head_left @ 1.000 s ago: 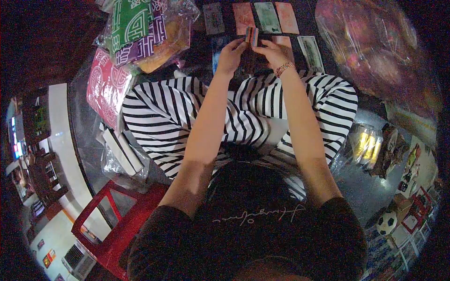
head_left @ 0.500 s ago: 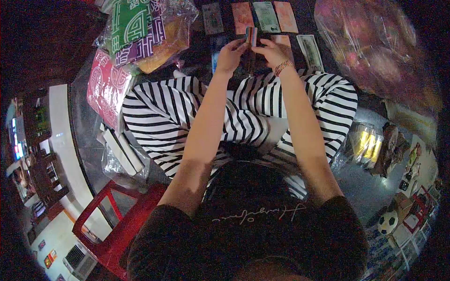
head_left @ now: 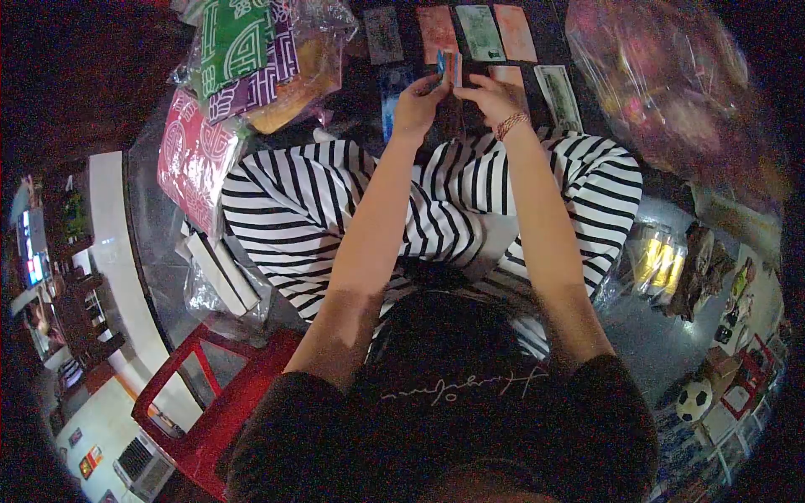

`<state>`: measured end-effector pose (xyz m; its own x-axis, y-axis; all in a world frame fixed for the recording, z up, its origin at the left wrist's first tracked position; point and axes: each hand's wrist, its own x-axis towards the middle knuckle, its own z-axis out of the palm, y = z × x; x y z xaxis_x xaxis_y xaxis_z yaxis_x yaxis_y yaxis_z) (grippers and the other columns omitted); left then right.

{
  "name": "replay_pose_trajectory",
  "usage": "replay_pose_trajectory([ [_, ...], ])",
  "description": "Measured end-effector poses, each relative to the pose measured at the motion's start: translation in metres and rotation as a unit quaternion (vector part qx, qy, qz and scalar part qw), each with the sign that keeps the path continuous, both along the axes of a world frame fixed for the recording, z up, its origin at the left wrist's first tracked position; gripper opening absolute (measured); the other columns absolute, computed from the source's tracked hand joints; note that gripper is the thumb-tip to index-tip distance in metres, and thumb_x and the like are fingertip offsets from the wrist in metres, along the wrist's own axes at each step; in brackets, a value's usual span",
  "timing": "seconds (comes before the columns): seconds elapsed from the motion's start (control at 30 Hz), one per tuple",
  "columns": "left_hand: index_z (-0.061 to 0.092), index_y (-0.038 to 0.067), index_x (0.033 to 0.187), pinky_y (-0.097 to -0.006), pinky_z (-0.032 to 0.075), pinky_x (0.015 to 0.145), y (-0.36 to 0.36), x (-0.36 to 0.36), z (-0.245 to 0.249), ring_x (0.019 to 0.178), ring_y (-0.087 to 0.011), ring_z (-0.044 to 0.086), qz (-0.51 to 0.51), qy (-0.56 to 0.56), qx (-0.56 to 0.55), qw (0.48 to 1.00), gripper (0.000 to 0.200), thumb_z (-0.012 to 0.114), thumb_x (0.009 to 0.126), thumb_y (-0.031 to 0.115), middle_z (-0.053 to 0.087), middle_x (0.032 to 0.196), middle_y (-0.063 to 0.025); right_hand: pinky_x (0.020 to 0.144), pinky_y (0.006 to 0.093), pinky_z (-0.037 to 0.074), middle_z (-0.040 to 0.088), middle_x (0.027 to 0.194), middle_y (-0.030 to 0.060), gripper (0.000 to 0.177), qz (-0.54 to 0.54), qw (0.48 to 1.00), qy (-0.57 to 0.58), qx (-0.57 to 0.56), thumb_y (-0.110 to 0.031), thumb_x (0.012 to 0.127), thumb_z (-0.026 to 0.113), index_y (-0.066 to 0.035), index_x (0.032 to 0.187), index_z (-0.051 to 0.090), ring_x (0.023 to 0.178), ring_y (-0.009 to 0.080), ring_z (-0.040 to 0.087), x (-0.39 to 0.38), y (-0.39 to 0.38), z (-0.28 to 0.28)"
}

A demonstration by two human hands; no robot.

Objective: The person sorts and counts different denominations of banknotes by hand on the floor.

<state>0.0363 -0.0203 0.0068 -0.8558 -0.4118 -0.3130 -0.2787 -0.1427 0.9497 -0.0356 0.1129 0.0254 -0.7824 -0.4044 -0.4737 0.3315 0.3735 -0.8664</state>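
Observation:
A small stack of colourful banknotes (head_left: 453, 67), with blue, white and orange edges showing, stands between my two hands. My left hand (head_left: 419, 107) is closed on its left side. My right hand (head_left: 493, 105), with a braided bracelet at the wrist, has its fingers bent at the stack's lower right edge; how firmly they grip is hard to see. Beyond the hands, single notes lie in rows on the dark surface: a grey one (head_left: 384, 36), orange ones (head_left: 514, 33) and a green one (head_left: 478, 33). Closer in are a blue note (head_left: 392, 101) and a pale green note (head_left: 558, 98).
Plastic-wrapped patterned packets in green (head_left: 235, 46) and pink (head_left: 194, 159) lie at left. A large clear bag (head_left: 662, 75) fills the upper right. Yellow items in plastic (head_left: 658, 261) sit by my right knee. A red plastic chair (head_left: 226, 411) stands behind at left.
The stack has turned a little between my hands, and its blue face shows more now. My right fingers have shifted slightly down along its edge. The notes on the surface lie as before.

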Motion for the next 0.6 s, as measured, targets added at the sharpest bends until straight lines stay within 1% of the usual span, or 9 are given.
replay_pose_trajectory([
  [0.1,0.056,0.000,0.112,-0.0233,0.041,0.071,-0.001,-0.002,-0.006,0.078,-0.0098,0.053,-0.019,0.023,0.005,1.000,0.036,0.063,0.082,0.019,0.061,0.088,-0.0026,0.097,0.0323,0.036,0.046,0.128,0.0173,0.073,0.002,0.999,0.023,0.037,-0.034,0.069,0.070,0.003,0.126,0.042,0.117,0.0253,0.045,-0.001,0.000,-0.004],
  [0.17,0.056,0.000,0.112,-0.0233,0.041,0.068,0.000,-0.004,-0.005,0.074,-0.0083,0.052,-0.009,0.011,-0.038,0.999,0.036,0.063,0.082,0.019,0.060,0.086,-0.0008,0.096,0.0323,0.036,0.046,0.128,0.0174,0.073,0.006,0.999,0.025,0.026,-0.034,0.069,0.070,0.003,0.126,0.042,0.117,0.0257,0.045,-0.001,0.000,-0.006],
  [0.3,0.056,0.000,0.113,-0.0226,0.040,0.065,0.001,-0.002,0.005,0.073,-0.0078,0.051,-0.010,0.006,-0.034,0.999,0.038,0.063,0.082,0.021,0.060,0.087,-0.0009,0.096,0.0326,0.036,0.047,0.126,0.0191,0.073,0.014,0.999,0.039,0.016,-0.036,0.069,0.069,0.003,0.125,0.042,0.116,0.0268,0.045,-0.002,0.000,-0.006],
  [0.37,0.056,0.001,0.113,-0.0213,0.038,0.063,0.002,-0.001,0.012,0.071,-0.0073,0.049,-0.011,0.007,-0.004,1.000,0.039,0.064,0.081,0.022,0.060,0.088,-0.0011,0.096,0.0326,0.037,0.047,0.125,0.0193,0.073,0.013,0.999,0.046,0.014,-0.036,0.069,0.069,0.003,0.125,0.042,0.116,0.0270,0.046,-0.004,-0.002,-0.012],
  [0.43,0.057,0.001,0.113,-0.0212,0.038,0.064,0.004,0.001,0.019,0.072,-0.0076,0.050,-0.013,0.016,-0.001,1.000,0.039,0.064,0.081,0.023,0.060,0.089,-0.0015,0.095,0.0326,0.037,0.048,0.125,0.0196,0.073,0.012,0.998,0.052,0.010,-0.036,0.069,0.069,0.004,0.125,0.042,0.115,0.0271,0.047,-0.006,-0.002,-0.021],
  [0.5,0.057,0.001,0.113,-0.0212,0.039,0.065,0.002,0.000,0.009,0.073,-0.0080,0.050,-0.014,0.026,0.001,1.000,0.040,0.064,0.081,0.023,0.061,0.090,-0.0019,0.095,0.0328,0.038,0.048,0.124,0.0195,0.073,0.020,0.999,0.034,0.015,-0.036,0.069,0.069,0.004,0.125,0.042,0.114,0.0274,0.048,-0.007,-0.002,-0.019],
  [0.53,0.060,0.001,0.108,-0.0241,0.041,0.070,-0.001,-0.003,-0.002,0.079,-0.0124,0.055,-0.007,0.012,-0.063,0.998,0.035,0.063,0.081,0.023,0.063,0.091,-0.0068,0.095,0.0328,0.038,0.048,0.124,0.0195,0.073,0.020,0.999,0.034,0.015,-0.036,0.069,0.069,0.004,0.125,0.042,0.114,0.0274,0.048,-0.006,-0.002,-0.018],
  [0.57,0.062,0.002,0.103,-0.0270,0.044,0.075,-0.001,-0.004,0.002,0.085,-0.0169,0.060,-0.001,-0.002,-0.126,0.992,0.030,0.063,0.081,0.023,0.065,0.092,-0.0117,0.095,0.0329,0.038,0.049,0.124,0.0194,0.073,0.009,0.999,0.048,0.001,-0.036,0.070,0.069,0.003,0.125,0.042,0.114,0.0275,0.048,-0.004,-0.002,-0.015],
  [0.6,0.062,0.002,0.103,-0.0270,0.044,0.075,0.000,-0.003,0.005,0.085,-0.0169,0.060,-0.001,-0.003,-0.125,0.992,0.030,0.063,0.081,0.023,0.065,0.092,-0.0117,0.095,0.0329,0.038,0.049,0.123,0.0193,0.072,-0.003,0.998,0.062,-0.012,-0.036,0.070,0.069,0.003,0.125,0.042,0.114,0.0276,0.048,-0.003,-0.003,-0.013],
])
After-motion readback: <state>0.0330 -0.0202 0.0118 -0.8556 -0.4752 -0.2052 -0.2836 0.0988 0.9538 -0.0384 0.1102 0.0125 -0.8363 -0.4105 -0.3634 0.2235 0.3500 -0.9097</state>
